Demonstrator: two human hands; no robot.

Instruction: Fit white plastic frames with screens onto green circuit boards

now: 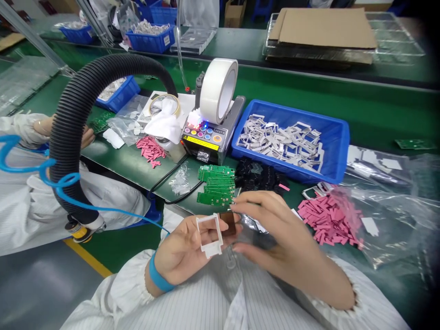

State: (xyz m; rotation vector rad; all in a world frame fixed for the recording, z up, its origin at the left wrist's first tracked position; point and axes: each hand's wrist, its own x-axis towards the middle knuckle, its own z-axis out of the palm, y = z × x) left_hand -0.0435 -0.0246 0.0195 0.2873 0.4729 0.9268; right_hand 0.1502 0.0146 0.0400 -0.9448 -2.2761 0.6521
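Observation:
My left hand (185,250), with a blue band at its wrist, is closed on a small white plastic frame (219,229), held upright between thumb and fingers. A small dark brown rectangular panel (228,223) lies on the fingers of that hand, just behind the frame. My right hand (275,229) hovers beside it, thumb and fingers apart. Its fingertips are close to the panel's upper edge; whether they touch it I cannot tell. Just beyond the hands lies a row of overlapping green circuit boards (216,185).
A blue bin (343,146) holds many white frames. Pink strips (332,217) and a plastic bag (381,229) lie at right, black parts (257,175) in the middle. A tape dispenser (206,140) stands behind. At left are a black hose (72,123) and a co-worker's hand (87,136).

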